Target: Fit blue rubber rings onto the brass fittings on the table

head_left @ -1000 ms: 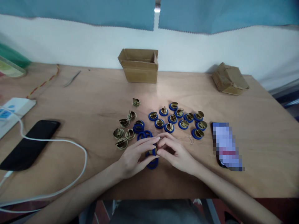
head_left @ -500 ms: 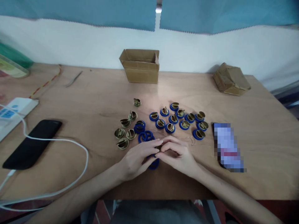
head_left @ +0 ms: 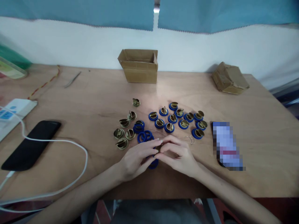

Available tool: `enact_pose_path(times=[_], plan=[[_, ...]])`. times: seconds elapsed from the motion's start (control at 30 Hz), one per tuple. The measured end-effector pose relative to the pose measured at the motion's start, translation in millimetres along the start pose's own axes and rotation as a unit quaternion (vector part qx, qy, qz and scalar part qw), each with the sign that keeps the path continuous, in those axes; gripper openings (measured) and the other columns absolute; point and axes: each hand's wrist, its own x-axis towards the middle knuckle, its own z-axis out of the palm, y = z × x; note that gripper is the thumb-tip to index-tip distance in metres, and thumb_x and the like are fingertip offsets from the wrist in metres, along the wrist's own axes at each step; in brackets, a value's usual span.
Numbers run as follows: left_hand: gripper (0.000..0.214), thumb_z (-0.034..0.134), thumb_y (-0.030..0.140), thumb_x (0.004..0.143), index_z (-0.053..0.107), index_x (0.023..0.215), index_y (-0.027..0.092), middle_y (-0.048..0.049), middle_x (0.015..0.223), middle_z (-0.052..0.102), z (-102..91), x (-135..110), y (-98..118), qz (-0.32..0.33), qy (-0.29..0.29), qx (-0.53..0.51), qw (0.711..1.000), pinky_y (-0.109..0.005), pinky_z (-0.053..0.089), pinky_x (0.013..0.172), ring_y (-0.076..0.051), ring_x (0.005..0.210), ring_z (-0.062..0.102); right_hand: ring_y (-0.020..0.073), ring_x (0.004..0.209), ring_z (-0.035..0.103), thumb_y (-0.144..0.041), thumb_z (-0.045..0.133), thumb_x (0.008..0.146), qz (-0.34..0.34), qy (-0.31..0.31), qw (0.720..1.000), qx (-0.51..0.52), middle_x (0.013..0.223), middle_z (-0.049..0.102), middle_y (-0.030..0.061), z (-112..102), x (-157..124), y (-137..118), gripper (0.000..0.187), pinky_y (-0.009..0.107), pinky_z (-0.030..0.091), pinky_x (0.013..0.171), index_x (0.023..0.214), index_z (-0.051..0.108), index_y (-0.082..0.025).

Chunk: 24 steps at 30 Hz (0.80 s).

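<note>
My left hand (head_left: 136,158) and my right hand (head_left: 181,155) meet fingertip to fingertip near the table's front edge. Pinched between them is a small brass-coloured metal piece (head_left: 159,148), mostly hidden by the fingers. Below the fingertips lies a blue ring (head_left: 153,164), partly covered. Just beyond my left hand, several loose blue rings (head_left: 141,137) overlap one another. Bare round brass pieces (head_left: 121,143) with raised flaps lie to their left. Beyond my right hand, similar brass pieces with blue rings around them (head_left: 169,127) form a cluster.
An open cardboard box (head_left: 141,74) stands against the wall, with a crumpled carton (head_left: 230,79) at back right. A lit phone (head_left: 225,146) lies right, near a thin clear ring (head_left: 191,139). Leftward are a black phone (head_left: 31,146), white cable (head_left: 87,155), power strip (head_left: 23,107) and tweezers-like tool (head_left: 73,80).
The whole view has shifted slightly. Both hands keep nearly the same pinch, with the fingers moving only a little around the metal piece.
</note>
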Motion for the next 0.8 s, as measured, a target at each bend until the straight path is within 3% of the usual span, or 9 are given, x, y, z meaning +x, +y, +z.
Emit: enact_pose_path(times=[0.4, 0.8], plan=[[0.049, 0.070, -0.005, 0.084, 0.057, 0.129, 0.009, -0.0173, 0.135, 0.067, 2.1, -6.2, -6.6, -0.004, -0.012, -0.001, 1.000, -0.033, 0.053, 0.113, -0.022, 0.130, 0.063, 0.0186, 0.091, 0.070, -0.020, 0.072, 0.092, -0.016, 0.004, 0.998, -0.061, 0.101, 0.066, 0.0085, 4.8, -7.8, 1.2, 0.007, 0.030, 0.059, 0.081, 0.088, 0.067, -0.017], [0.052, 0.065, -0.003, 0.088, 0.054, 0.135, 0.016, -0.0133, 0.134, 0.068, 4.0, -7.1, -6.1, -0.024, -0.014, -0.029, 0.999, -0.038, 0.056, 0.110, -0.023, 0.130, 0.063, 0.0182, 0.088, 0.068, -0.021, 0.066, 0.096, -0.024, 0.011, 0.995, -0.094, 0.097, 0.062, 0.0068, 8.9, -9.6, -3.9, 0.009, 0.031, 0.060, 0.076, 0.089, 0.064, -0.019]])
